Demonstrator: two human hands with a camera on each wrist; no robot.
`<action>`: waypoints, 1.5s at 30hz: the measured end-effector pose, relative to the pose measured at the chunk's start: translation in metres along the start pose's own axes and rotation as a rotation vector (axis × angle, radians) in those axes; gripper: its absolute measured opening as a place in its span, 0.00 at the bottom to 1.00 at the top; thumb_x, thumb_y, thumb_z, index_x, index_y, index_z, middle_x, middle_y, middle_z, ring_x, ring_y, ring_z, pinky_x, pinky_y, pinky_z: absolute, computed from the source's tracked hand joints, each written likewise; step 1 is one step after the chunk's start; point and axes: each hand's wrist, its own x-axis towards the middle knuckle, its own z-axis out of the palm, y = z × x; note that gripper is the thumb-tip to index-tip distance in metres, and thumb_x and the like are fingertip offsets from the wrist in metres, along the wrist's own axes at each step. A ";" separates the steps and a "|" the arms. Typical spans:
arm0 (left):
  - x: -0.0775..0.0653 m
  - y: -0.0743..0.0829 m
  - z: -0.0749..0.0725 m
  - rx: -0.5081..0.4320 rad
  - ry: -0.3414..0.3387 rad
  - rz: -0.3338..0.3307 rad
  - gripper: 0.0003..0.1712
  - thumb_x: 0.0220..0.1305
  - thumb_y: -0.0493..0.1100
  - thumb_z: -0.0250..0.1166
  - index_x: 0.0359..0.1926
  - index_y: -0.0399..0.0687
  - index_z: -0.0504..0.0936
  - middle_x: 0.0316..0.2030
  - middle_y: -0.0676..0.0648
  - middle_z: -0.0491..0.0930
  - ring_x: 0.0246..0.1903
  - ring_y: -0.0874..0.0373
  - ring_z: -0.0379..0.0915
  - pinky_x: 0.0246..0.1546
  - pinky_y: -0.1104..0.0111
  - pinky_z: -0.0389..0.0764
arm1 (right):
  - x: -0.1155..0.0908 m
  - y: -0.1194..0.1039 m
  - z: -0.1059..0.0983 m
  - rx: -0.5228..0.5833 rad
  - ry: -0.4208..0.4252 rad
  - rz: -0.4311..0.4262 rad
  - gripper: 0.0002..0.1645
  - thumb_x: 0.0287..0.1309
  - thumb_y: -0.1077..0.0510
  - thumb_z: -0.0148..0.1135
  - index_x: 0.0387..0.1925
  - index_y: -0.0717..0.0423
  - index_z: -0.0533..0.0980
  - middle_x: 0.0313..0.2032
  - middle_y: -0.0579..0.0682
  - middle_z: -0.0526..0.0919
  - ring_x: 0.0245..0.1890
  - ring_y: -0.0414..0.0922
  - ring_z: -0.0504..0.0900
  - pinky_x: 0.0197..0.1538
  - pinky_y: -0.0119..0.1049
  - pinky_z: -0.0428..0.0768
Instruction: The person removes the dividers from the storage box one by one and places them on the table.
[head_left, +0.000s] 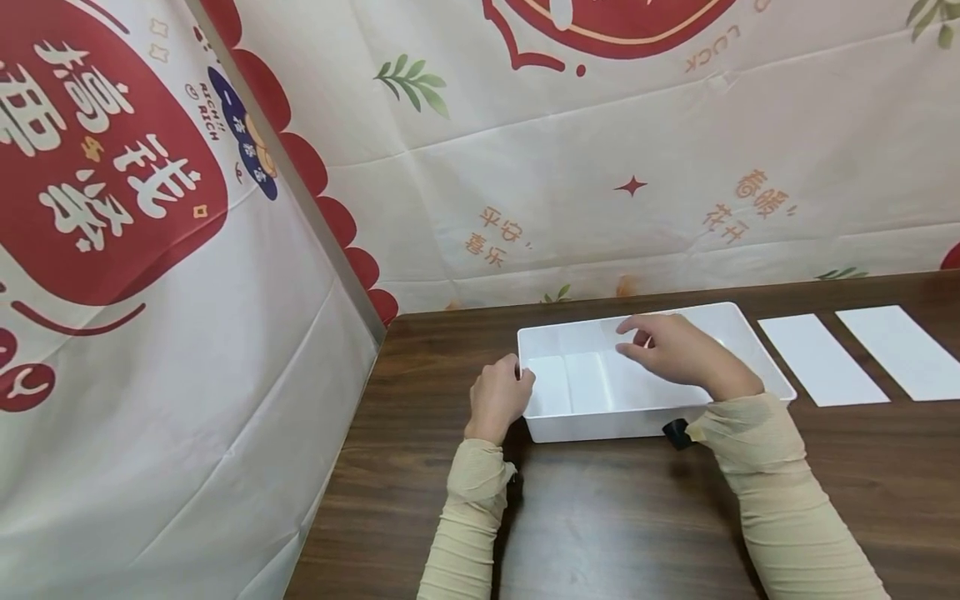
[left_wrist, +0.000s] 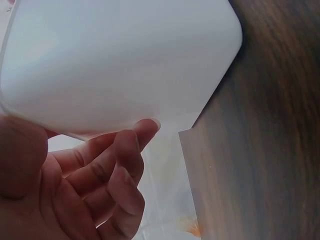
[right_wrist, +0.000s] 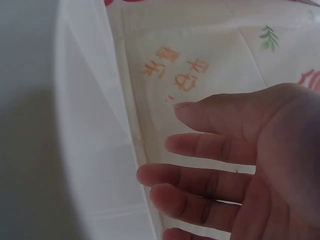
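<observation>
A shallow white plastic tray [head_left: 600, 427] stands on the wooden table. My left hand [head_left: 497, 398] grips its left rim, thumb near the edge and fingers bent. The left wrist view shows the bent fingers [left_wrist: 127, 155] against the rim of the tray [left_wrist: 125, 65]. Over the middle of the tray hovers my right hand [head_left: 678, 354], its fingers loosely spread with nothing between them. In the right wrist view, the thumb and fingers of the right hand [right_wrist: 225, 165] are apart. A paler patch shows on the tray's floor at the left; I cannot tell what it is.
Two white rectangular cards [head_left: 823, 360] lie side by side to the right of the tray. A printed cloth [head_left: 450, 167] hangs behind the table [head_left: 420, 467], and another covers the left side. A small black object [head_left: 678, 433] is beside the right wrist.
</observation>
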 end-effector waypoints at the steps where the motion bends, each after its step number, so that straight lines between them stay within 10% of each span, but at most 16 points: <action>1: 0.000 0.001 0.000 0.000 0.000 0.001 0.14 0.67 0.48 0.57 0.25 0.50 0.73 0.20 0.51 0.74 0.24 0.56 0.72 0.27 0.61 0.70 | 0.001 -0.002 0.003 0.000 -0.011 -0.002 0.21 0.65 0.55 0.61 0.54 0.65 0.76 0.36 0.57 0.84 0.32 0.47 0.81 0.35 0.44 0.79; 45: -0.001 0.000 0.000 -0.021 0.009 0.014 0.13 0.67 0.46 0.59 0.25 0.49 0.74 0.19 0.51 0.73 0.22 0.57 0.70 0.24 0.62 0.67 | 0.013 -0.022 0.035 -0.124 -0.109 0.026 0.06 0.59 0.63 0.58 0.33 0.61 0.81 0.30 0.53 0.83 0.29 0.46 0.77 0.36 0.46 0.77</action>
